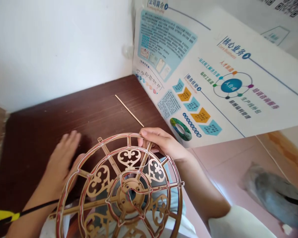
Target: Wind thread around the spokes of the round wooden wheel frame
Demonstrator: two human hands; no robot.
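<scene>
A round laser-cut wooden wheel frame [129,198] fills the lower middle of the view, with spokes, heart-like scrollwork and a central hub. Red and white threads run along its rim and spokes. My right hand [161,141] grips its upper right rim. My left hand [62,162] lies flat with fingers apart over the dark wooden table [64,112], partly behind the wheel. A thin wooden stick [129,110] rests on the table just above my right hand, touching neither hand.
A printed poster with Chinese text [198,76] leans over the table's right side, against a white wall [59,43]. Beyond the table's right edge lies a pink floor [228,158] with a blurred grey object [270,195]. A yellow-and-black strap [5,215] crosses my left forearm.
</scene>
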